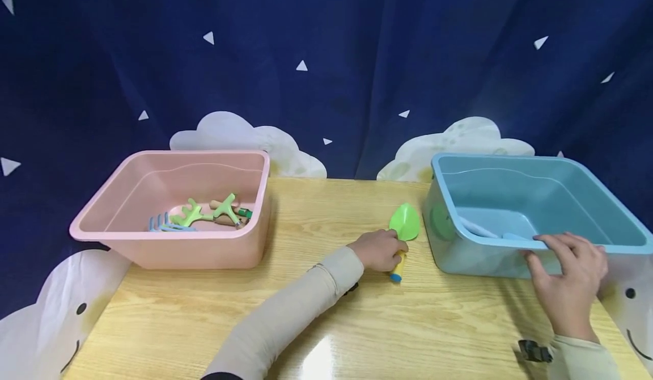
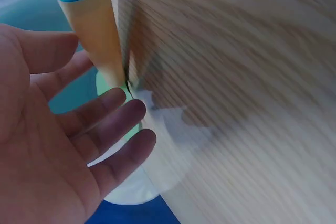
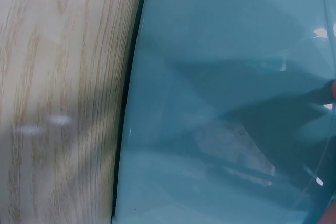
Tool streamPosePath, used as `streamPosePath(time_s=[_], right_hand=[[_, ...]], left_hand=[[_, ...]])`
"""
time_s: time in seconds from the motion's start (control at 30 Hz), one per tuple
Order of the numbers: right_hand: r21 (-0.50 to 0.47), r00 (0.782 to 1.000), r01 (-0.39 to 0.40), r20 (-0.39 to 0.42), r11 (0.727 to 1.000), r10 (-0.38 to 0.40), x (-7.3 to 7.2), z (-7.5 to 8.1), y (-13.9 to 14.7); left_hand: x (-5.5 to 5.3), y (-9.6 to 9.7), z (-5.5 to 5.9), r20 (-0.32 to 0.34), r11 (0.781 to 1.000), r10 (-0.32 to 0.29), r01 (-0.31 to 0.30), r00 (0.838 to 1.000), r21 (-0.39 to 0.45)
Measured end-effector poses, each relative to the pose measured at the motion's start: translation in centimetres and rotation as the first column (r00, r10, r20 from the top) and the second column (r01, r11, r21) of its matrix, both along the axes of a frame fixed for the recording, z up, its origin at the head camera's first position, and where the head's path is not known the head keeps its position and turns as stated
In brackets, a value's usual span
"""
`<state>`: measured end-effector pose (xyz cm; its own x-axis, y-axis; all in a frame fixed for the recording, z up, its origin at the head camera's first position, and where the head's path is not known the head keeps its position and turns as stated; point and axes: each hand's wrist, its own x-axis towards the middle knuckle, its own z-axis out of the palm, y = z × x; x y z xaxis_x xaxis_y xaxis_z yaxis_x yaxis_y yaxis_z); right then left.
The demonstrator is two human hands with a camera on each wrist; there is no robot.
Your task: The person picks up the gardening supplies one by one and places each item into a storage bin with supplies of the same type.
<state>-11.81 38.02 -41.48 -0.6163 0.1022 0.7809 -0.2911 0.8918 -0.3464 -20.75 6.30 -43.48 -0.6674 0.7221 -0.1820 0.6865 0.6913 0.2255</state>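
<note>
My left hand (image 1: 378, 250) pinches the yellow handle of a small toy shovel (image 1: 405, 221) on the wooden table, its green blade pointing away from me. In the left wrist view, thumb and forefinger are at the blue-ended handle (image 2: 94, 30), and the other fingers stay loosely extended. My right hand (image 1: 573, 275) grips the near rim of the blue bin (image 1: 449, 258), thumb outside and fingers over the edge. Inside that bin lie a whitish, stick-like piece (image 1: 476, 228) and a light blue piece (image 1: 514, 236), both partly hidden by the rim. The right wrist view shows mostly the bin's wall (image 3: 210, 103).
On the left stands a pink bin (image 1: 199, 250) holding several toy garden tools, among them a blue rake (image 1: 168, 225) and green forked pieces (image 1: 191, 214). The wooden table (image 1: 326, 210) spans between both bins. A dark blue curtain (image 1: 306, 17) hangs behind.
</note>
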Motion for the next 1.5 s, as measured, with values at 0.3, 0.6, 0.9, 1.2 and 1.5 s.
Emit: streamPosePath(time_s=[0.3, 0.6, 0.9, 1.2, 1.5], right_hand=[[-0.040, 0.999, -0.017, -0.046, 0.999, 0.015, -0.3, -0.1, -0.1], [-0.042, 0.998, -0.015, -0.062, 0.999, 0.013, -0.2, -0.2, 0.0], [-0.002, 1.000, 0.000, -0.006, 1.000, 0.000, 0.0, 0.0, 0.1], [-0.007, 1.000, -0.004, -0.004, 1.000, 0.004, 0.1, 0.0, 0.2], [-0.038, 0.998, -0.020, -0.052, 0.999, 0.018, -0.2, -0.1, 0.0]], left_hand=[[-1.5, -2.7, -0.2, 0.052, 0.999, -0.036, 0.035, 0.998, 0.025], [-2.3, -3.9, -0.4, 0.103, 0.999, -0.022, 0.017, 0.994, 0.045], [-3.0, -4.9, -0.2, 0.147, 0.995, 0.047, -0.060, 0.988, 0.083], [-3.5, -5.5, -0.1, 0.173, 0.993, 0.065, -0.082, 0.983, 0.091], [-4.0, -5.8, 0.0, 0.167, 0.994, 0.060, -0.075, 0.984, 0.084]])
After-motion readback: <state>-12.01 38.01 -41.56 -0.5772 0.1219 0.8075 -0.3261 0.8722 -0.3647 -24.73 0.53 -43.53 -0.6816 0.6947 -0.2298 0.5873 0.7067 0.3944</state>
